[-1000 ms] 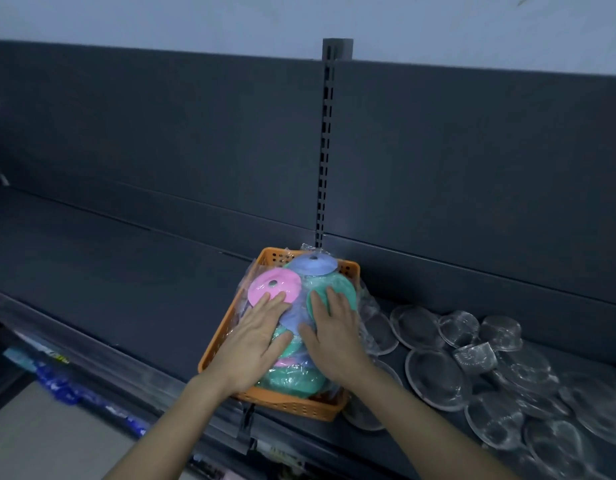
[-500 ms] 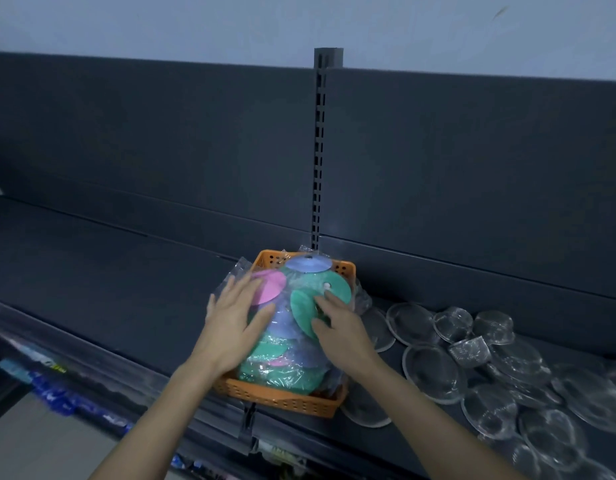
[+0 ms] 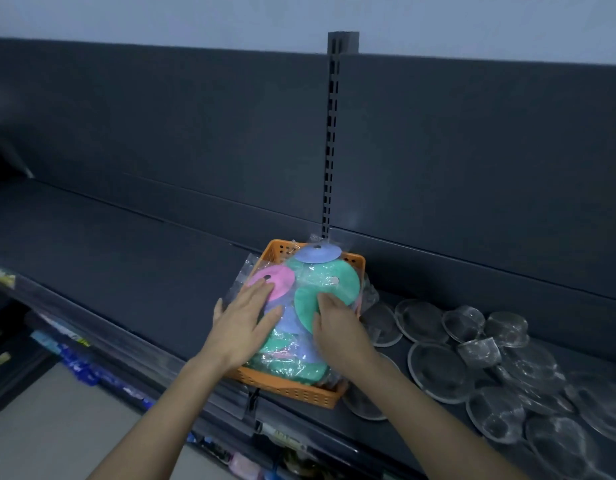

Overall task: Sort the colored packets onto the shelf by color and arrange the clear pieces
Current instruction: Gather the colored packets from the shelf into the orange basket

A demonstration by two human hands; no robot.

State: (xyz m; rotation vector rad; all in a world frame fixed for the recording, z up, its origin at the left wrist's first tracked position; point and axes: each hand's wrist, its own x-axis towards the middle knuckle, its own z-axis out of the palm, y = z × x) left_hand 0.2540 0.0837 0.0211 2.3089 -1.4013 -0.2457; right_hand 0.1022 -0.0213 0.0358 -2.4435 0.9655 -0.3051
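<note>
Sorting looks barely begun: every coloured packet in view lies heaped in the one basket, and none lies on the bare left stretch of the shelf. The basket stands at the shelf's front edge, about midway along it.

The left hand lies flat on the heap's left side, fingers straight and spread. Its fingertips touch the pink packet, and it grips nothing. The right hand rests on the heap's right side, its fingers bent down onto the green packet. Whether they pinch the wrapper cannot be told.

The step in hand seems to be picking the first packet or feeling through the heap. The next move probably calls for pinching one wrapper, lifting it free of the slippery pile, and starting a colour group on the left of the shelf.

By count, one pink packet shows on top, with a trace of pink lower down. One blue packet lies at the basket's far edge, with at least one more under the hands. Two green ones lie on top, and more green shows at the near side. The full number is hidden.

The clear pieces are spread over the shelf's right part. They number a dozen or more, overlap, and run out of view.
</note>
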